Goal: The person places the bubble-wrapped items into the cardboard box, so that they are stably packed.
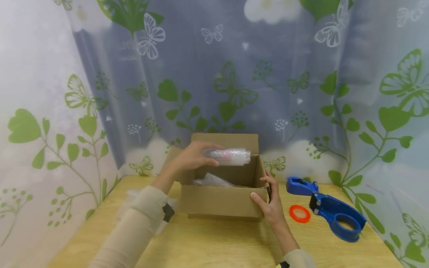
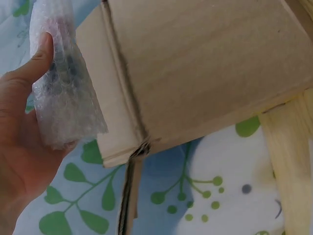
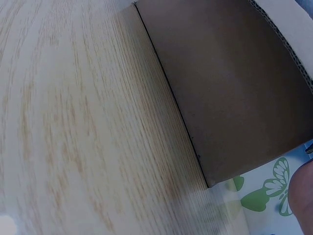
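Note:
My left hand (image 1: 196, 156) grips a bubble-wrapped bundle (image 1: 232, 156) above the open cardboard box (image 1: 221, 201). In the left wrist view the thumb presses along the bubble wrap (image 2: 68, 98), and something pinkish and dark shows faintly through it. Another piece of clear wrap (image 1: 214, 180) lies inside the box; whether it encloses anything I cannot tell. My right hand (image 1: 273, 206) holds the box's right front corner, thumb on the front and fingers at the side. Only a fingertip of that hand shows in the right wrist view, beside the box wall (image 3: 230, 98).
Right of the box on the wooden table (image 1: 214, 245) lie a small blue tape dispenser (image 1: 299, 186), a red-orange tape ring (image 1: 299, 213) and a larger blue tape dispenser (image 1: 338, 216). Blurred clear plastic (image 1: 125, 204) lies left, partly behind the left forearm. A patterned curtain (image 1: 214, 74) hangs behind.

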Tool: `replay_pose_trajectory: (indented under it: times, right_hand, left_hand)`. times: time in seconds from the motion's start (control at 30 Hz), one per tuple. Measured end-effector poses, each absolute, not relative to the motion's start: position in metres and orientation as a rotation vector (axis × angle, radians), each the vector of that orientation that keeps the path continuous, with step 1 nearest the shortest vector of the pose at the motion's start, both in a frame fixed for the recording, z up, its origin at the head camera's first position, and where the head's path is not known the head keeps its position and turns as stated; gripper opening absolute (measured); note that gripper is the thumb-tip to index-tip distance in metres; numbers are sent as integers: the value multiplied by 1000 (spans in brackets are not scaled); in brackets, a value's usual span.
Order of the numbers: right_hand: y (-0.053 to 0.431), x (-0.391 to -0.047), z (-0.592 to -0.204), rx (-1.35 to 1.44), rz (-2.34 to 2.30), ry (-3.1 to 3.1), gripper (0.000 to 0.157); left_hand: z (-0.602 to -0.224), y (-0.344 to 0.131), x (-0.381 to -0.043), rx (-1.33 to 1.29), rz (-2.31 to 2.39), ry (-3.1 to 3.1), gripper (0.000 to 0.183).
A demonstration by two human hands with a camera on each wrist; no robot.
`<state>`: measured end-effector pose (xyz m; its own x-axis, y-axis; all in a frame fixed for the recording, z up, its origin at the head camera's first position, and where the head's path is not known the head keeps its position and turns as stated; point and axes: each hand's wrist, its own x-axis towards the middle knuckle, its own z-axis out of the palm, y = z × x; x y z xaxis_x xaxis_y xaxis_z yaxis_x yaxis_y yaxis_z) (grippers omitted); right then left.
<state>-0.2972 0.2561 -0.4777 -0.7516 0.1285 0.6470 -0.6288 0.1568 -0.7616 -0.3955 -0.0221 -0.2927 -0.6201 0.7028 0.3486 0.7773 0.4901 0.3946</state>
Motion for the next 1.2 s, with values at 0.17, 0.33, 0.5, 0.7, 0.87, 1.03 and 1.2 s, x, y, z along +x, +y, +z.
replay_pose_trajectory:
  times: [0.17, 0.33, 0.5, 0.7, 0.87, 1.03, 1.2]
  right_hand:
    - [256, -296, -477, 471, 1646, -1859, 51]
    - [255, -297, -477, 477, 1638, -1851, 50]
    - [255, -297, -478, 468, 1636, -1843, 50]
    - [255, -297, -478, 480, 1643, -1829, 50]
    - [255, -297, -477, 467, 1643, -1837, 49]
    - [257, -299, -477, 476, 1635, -1830, 50]
    - [257, -299, -478, 502, 1623, -1823, 51]
  left_hand:
    - [-303, -15, -403, -1292, -771, -2559, 54]
    - [-313, -10, -409, -1287, -785, -2569, 53]
    - [-327, -1, -417, -1291, -781, -2587, 53]
    - [-342, 7, -422, -1262, -721, -2613, 52]
    - [-354, 10, -423, -1241, -708, -2631, 53]
    - [-364, 13, -421, -1211, -695, -2661, 54]
    - [-370, 15, -421, -1183, -616, -2663, 54]
